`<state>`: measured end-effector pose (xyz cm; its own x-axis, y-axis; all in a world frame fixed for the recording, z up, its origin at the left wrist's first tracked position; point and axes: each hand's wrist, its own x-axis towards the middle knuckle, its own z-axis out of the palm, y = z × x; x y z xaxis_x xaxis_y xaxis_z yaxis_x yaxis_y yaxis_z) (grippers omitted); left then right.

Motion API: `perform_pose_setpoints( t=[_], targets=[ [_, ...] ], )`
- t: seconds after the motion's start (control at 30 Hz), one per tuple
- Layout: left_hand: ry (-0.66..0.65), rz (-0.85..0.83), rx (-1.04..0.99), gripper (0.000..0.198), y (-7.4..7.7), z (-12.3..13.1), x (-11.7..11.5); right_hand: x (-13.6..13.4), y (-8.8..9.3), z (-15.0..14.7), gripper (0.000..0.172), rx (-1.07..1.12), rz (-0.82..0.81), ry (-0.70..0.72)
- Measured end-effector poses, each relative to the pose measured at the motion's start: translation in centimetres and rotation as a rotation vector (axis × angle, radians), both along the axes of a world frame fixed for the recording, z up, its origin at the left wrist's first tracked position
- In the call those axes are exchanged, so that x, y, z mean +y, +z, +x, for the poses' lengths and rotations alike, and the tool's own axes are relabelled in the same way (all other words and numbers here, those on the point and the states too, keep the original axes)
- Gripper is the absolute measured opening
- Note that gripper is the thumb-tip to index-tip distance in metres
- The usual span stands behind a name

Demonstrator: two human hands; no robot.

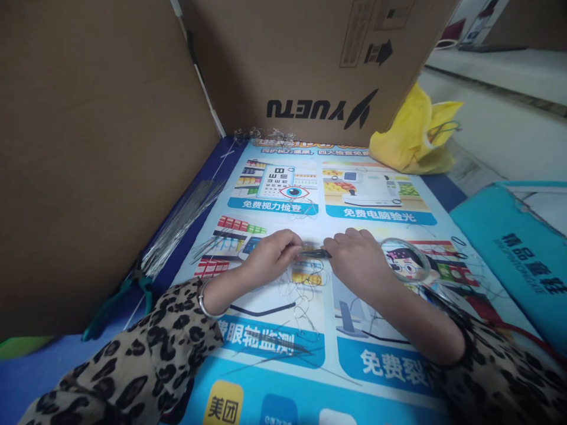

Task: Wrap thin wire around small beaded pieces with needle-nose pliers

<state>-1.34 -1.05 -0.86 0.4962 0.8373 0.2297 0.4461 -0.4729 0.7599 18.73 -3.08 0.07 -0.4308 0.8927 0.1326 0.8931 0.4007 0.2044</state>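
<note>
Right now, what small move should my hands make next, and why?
Perhaps hold the left hand steady and slightly turn the dark tool in the right hand: its tip is at the left fingertips, and looped wires on the printed sheet suggest bending. What the fingertips pinch is too small to tell.

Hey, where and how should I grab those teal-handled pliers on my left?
Take the pliers by the teal handles, probably with the left hand, from above and the near side. The handles splay toward you, while the head points away, close to the thin metal strands. The cardboard panel stands close on the left, so that side looks tight.
</note>
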Motion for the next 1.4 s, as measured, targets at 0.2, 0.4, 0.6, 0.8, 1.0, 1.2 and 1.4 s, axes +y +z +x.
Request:
perform_pose_setpoints(
  t=[0.2, 0.4, 0.6, 0.8, 1.0, 1.2, 1.4],
  targets=[
    [0.019, -0.035, -0.025, 0.009, 0.1, 0.1, -0.1, 0.1, 0.2, 0.0, 0.016, -0.008, -0.012, 0.000],
    [0.032, -0.204, -0.091, 0.005, 0.0, 0.3, -0.2, -0.1, 0.6, -0.2, 0.015, -0.039, -0.054, -0.029],
    [0.011, -0.580, -0.289, 0.014, -0.1, 0.6, -0.3, -0.1, 0.8, -0.2, 0.014, -0.058, -0.096, -0.041],
    [0.023, -0.701, -0.340, 0.021, 0.0, 0.6, -0.3, -0.4, 0.8, -1.0, 0.023, -0.094, -0.118, -0.054],
    [-0.021, -0.723, -0.308, 0.014, 0.5, 0.4, -0.2, -0.3, 0.0, -1.1, 0.035, -0.102, -0.148, -0.080],
    [0.005, -0.775, -0.350, 0.014, 0.6, 0.4, -0.1, -0.3, -0.5, -1.0, 0.040, -0.077, -0.131, -0.086],
    [0.033, -0.753, -0.361, 0.013, 0.6, 0.5, -0.1, -0.2, -0.3, -1.1, 0.045, -0.084, -0.137, -0.083]
  ],
)
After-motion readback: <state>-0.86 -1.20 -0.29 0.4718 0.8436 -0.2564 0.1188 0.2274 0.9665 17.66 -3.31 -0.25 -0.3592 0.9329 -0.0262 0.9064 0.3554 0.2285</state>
